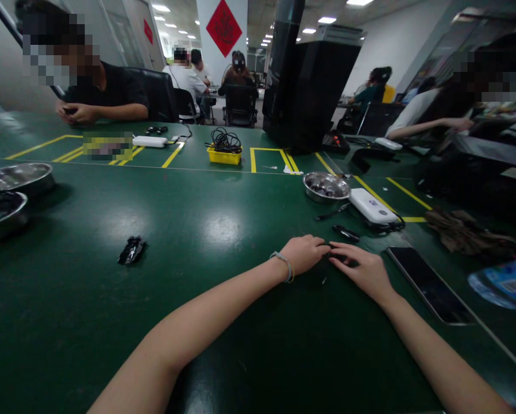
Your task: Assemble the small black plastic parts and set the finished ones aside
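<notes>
Over the green table (pixel 223 299), my left hand (pixel 303 254) and my right hand (pixel 364 270) meet at their fingertips. The left fingers are pressed together, with a band around that wrist. My right thumb and fingers close toward the same spot. A small dark thing seems to be between the fingertips, too small and covered to name. Just beyond the right hand lies a slim black object (pixel 346 233). A steel bowl (pixel 327 187) with small dark pieces stands farther back. Off to the left is a crumpled shiny black piece (pixel 132 250).
Right of my hands lie a phone (pixel 430 284), a white power bank (pixel 372 206) with a cable, a brown cloth (pixel 473 230) and blue plastic packaging (pixel 505 283). Steel bowls (pixel 19 172) stand at the left edge. A yellow tray (pixel 224 155) holds cables. Other people sit around.
</notes>
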Demonstrator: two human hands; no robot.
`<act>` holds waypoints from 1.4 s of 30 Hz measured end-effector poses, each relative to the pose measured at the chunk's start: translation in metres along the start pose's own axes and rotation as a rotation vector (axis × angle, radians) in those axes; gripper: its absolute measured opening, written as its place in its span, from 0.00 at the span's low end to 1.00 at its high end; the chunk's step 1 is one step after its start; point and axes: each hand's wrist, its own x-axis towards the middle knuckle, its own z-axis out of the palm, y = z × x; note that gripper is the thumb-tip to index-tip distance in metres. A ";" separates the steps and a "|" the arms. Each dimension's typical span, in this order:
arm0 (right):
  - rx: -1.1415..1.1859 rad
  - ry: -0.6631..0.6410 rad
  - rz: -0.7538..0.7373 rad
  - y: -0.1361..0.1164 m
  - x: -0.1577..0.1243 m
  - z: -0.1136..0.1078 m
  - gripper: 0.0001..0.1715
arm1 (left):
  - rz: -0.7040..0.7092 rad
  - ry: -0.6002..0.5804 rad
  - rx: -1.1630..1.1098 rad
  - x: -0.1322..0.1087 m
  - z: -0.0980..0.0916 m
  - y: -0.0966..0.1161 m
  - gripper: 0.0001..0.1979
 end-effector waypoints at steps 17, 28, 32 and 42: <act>0.119 0.095 0.238 0.007 -0.042 -0.033 0.16 | -0.210 -0.002 0.021 -0.063 -0.031 -0.017 0.23; -0.298 -0.222 0.156 -0.040 -0.099 -0.013 0.30 | -0.218 -0.107 -0.033 -0.131 -0.063 -0.014 0.26; -0.295 -0.199 0.154 -0.018 -0.074 -0.011 0.28 | -0.219 -0.143 -0.036 -0.142 -0.069 -0.013 0.25; -0.061 0.133 0.457 0.024 -0.007 -0.010 0.21 | -0.179 -0.174 -0.043 -0.168 -0.086 -0.021 0.23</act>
